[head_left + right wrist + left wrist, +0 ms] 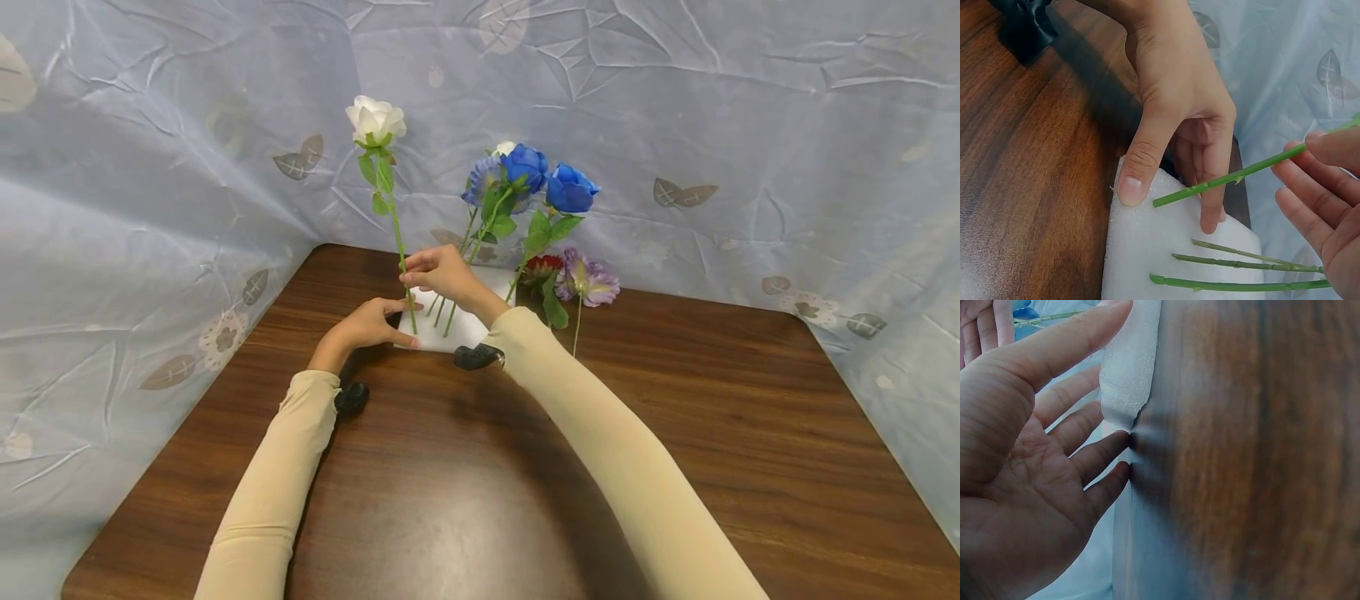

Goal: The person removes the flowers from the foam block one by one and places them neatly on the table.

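Head view, centre of frame: white rose (376, 121) stands upright, its stem (402, 267) running down to a white foam block (457, 327) on the wooden table (675, 400). Blue roses (551, 179) already stand in the block at centre right.

Right wrist view alone shows the stem (1229, 178) tip resting on the foam block (1166, 250), with three other stems low in the frame.

Right hand (442, 271) pinches the stem, fingers curled on it. Left hand (367, 325) presses the block's near edge, thumb and fingers straight; the left wrist view confirms fingertips (1119, 440) on the foam (1129, 375).
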Motion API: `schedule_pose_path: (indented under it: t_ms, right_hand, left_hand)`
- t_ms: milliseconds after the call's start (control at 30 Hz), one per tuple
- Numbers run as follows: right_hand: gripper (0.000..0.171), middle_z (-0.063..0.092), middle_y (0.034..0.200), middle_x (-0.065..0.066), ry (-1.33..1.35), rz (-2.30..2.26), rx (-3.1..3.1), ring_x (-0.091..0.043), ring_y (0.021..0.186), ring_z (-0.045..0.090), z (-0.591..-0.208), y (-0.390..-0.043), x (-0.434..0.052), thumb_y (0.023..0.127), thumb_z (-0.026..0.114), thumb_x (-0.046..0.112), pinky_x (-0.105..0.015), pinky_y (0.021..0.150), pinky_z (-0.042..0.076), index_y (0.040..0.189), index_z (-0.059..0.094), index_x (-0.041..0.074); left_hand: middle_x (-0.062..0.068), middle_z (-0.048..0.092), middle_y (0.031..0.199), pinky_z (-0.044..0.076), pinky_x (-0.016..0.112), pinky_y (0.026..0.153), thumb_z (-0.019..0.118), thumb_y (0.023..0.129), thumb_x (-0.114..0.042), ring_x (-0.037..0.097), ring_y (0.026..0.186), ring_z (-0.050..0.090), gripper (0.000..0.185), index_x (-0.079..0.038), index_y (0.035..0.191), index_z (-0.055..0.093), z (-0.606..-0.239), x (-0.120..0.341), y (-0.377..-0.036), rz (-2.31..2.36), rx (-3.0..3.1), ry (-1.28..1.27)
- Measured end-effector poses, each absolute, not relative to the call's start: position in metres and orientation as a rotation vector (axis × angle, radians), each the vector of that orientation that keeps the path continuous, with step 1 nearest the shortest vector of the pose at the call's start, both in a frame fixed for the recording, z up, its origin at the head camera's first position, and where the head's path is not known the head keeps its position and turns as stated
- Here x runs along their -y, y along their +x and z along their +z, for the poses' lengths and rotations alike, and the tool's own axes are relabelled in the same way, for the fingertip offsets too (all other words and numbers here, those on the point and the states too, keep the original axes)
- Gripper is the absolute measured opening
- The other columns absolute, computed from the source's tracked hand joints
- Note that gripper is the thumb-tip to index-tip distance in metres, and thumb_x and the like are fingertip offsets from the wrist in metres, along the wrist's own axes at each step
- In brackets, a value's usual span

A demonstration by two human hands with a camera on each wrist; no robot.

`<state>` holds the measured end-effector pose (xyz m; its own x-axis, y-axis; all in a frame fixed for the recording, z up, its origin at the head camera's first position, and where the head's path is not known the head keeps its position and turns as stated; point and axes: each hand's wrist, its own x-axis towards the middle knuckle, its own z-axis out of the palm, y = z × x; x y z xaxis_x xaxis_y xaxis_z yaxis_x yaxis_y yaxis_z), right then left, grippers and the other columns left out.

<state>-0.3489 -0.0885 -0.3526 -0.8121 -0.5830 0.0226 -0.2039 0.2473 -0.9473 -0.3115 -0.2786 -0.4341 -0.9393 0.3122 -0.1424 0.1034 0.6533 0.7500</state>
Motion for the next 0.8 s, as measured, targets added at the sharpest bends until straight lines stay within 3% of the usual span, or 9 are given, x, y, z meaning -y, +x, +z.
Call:
schedule_pose_path:
  t_ms: [567, 800]
  right_hand:
    - [0.022, 0.074, 0.111, -0.026, -0.753, -1.572, -2.232, -0.041, 0.104, 0.071, -0.3557, -0.346, 0.0886, 0.096, 0.068, 0.001, -0.055, 0.096, 0.057, 0.115, 0.07, -0.011]
    - [0.023, 0.074, 0.111, -0.025, -0.806, -1.539, -2.264, -0.04, 0.102, 0.072, -0.3564, -0.3458, 0.0887, 0.096, 0.068, 0.001, -0.046, 0.088, 0.061, 0.115, 0.071, -0.012]
  left_hand:
    - [0.017, 0.041, 0.16, 0.032, 0.055, 0.122, 0.086, 0.084, -0.028, 0.04, 0.15, 0.034, 0.073, -0.011, 0.148, 0.055, -0.4312, 0.2765, -0.3108, 1.142, -2.64, 0.359]
    - [0.017, 0.041, 0.16, 0.032, 0.056, 0.122, 0.086, 0.084, -0.029, 0.041, 0.15, 0.034, 0.074, -0.013, 0.149, 0.055, -0.4316, 0.2772, -0.3102, 1.135, -2.641, 0.339]
